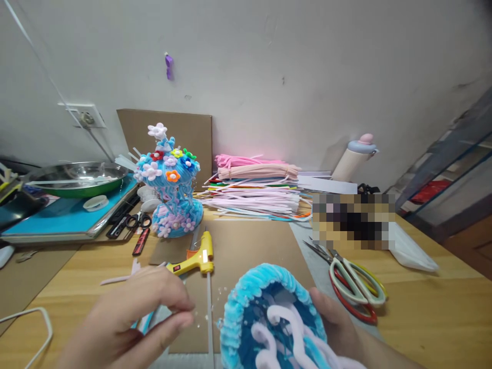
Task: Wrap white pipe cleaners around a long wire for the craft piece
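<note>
My right hand (pixel 344 328) grips the side of a blue fuzzy pipe-cleaner dome (pixel 246 307) at the bottom centre. The dome's hollow underside faces me, and curled white and light blue pipe cleaners (pixel 295 328) hang from it. To its left is my left hand (pixel 149 318), thumb and forefinger brought close together in a pinch; anything between them is too small to make out. Tiny clear flecks show between this hand and the dome. Just beyond my left hand, a yellow hot glue gun (pixel 200 256) lies with its glue stick (pixel 209 312) pointing towards me.
A flower-covered blue pipe-cleaner jellyfish (pixel 169 174) stands at back left. Pipe-cleaner bundles (pixel 257 189) lie against the wall. Large scissors (pixel 357 287) are at right, small scissors (pixel 138 221) at left. A steel pan (pixel 77 177) rests on a blue folder (pixel 42 215). A bottle (pixel 353 159) stands behind.
</note>
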### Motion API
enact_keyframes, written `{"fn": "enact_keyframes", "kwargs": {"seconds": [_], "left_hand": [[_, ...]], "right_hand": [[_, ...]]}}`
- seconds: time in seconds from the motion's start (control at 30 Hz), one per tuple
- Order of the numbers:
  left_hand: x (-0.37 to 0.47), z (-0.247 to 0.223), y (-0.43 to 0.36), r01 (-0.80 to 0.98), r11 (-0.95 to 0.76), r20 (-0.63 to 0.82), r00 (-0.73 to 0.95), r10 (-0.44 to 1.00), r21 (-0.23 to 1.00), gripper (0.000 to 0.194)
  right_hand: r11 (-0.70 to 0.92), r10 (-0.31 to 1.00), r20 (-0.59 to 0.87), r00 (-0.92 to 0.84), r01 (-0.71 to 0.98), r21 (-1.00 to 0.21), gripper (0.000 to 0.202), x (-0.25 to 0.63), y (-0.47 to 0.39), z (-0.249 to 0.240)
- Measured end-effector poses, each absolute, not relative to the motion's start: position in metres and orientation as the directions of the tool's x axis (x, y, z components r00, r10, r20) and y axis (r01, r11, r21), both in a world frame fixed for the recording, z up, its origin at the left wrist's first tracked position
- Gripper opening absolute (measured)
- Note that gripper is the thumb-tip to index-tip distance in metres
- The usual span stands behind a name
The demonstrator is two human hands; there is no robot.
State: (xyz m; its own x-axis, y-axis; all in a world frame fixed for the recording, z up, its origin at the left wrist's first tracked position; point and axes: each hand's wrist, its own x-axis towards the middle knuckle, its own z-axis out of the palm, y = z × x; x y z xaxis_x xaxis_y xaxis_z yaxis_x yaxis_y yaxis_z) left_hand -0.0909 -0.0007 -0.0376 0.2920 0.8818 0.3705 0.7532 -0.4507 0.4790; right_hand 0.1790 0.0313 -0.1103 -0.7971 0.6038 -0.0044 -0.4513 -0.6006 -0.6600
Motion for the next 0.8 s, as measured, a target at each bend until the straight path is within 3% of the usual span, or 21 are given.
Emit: {"fn": "enact_keyframes", "kwargs": {"seconds": [0.1,0.2,0.33,0.53,0.73,0.8], "left_hand": [[-0.085,-0.037,-0.002,0.734,-0.427,0.14,0.421,0.896,0.528,0.01],[-0.085,-0.04,-0.003,0.73,-0.332,0.01,0.407,0.913,0.598,0.008],[-0.094,-0.049,-0.001,0.652,-0.261,-0.028,0.398,0.917,0.712,0.016],[-0.087,-0.057,0.012,0.626,-0.244,-0.084,0.446,0.891,0.741,0.027],[-0.067,-0.056,0.016,0.558,-0.202,-0.151,0.522,0.84,0.805,0.007],[-0.067,-0.055,0.017,0.537,-0.198,-0.138,0.521,0.842,0.82,0.01]], "right_hand": [[-0.612,0.569,-0.056,-0.821,-0.377,-0.695,0.068,0.18,0.032,-0.109],[-0.574,0.585,-0.057,-0.809,-0.364,-0.733,0.069,0.179,0.032,-0.104],[-0.511,0.605,-0.015,-0.796,-0.374,-0.774,0.06,0.178,0.035,-0.096],[-0.394,0.625,-0.046,-0.78,-0.264,-0.88,0.066,0.184,0.04,-0.091],[-0.379,0.614,-0.091,-0.784,-0.191,-0.905,0.064,0.185,0.04,-0.094],[-0.388,0.611,-0.097,-0.786,-0.19,-0.902,0.064,0.184,0.04,-0.096]]}}
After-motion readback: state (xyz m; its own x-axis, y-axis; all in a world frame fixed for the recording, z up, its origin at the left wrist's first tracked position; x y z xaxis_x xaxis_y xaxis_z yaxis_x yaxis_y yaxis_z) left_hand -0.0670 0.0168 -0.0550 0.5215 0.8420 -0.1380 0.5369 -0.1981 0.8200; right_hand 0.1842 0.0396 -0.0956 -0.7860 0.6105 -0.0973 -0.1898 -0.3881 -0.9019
